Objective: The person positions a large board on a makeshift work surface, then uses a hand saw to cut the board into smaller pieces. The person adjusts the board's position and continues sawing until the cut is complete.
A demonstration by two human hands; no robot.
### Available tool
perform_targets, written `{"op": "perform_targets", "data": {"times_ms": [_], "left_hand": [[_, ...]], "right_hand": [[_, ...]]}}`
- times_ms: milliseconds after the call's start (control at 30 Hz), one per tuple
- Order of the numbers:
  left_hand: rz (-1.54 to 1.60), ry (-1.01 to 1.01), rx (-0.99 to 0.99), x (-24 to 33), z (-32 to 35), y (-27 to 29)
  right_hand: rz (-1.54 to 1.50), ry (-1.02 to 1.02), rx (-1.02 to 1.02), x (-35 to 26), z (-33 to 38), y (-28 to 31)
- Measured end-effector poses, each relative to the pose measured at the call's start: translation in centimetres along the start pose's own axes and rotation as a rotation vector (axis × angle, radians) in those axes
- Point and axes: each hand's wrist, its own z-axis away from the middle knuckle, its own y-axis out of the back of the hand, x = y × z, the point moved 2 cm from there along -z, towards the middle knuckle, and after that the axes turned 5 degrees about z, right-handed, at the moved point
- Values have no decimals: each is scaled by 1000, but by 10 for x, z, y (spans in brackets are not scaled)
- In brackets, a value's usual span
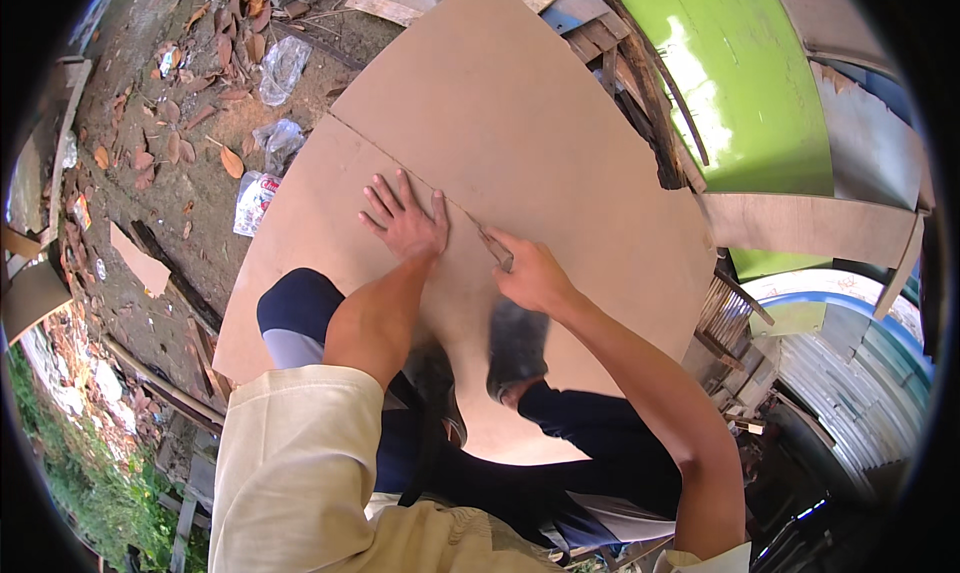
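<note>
A large brown board (pixel 520 103), smooth and thin, spreads beneath me, with my shoes resting on it. Flat on its surface lies my left hand (pixel 412 225), fingers spread, just on the near side of a dark cut line (pixel 395 160). That line runs from the board's left edge toward the middle. At its inner end, my right hand (pixel 533 275) is closed around a thin cutting tool (pixel 491 243), its index finger stretched along it. The fingers hide most of the tool, so its exact kind cannot be made out.
Dirt ground with dry leaves (pixel 232 161) and clear plastic bags (pixel 284 70) lies left of the board. Scrap wood (pixel 640 83) and a bright green panel (pixel 740 83) stand along the right. Corrugated metal sheets (pixel 830 393) are at the lower right.
</note>
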Motion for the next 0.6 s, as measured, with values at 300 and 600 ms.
{"op": "perform_targets", "data": {"times_ms": [300, 600], "left_hand": [[-10, -42, 100, -2, 4, -4], [7, -62, 153, -1, 7, 2]], "right_hand": [[-91, 59, 58, 19, 9, -12], [-139, 97, 100, 27, 23, -21]]}}
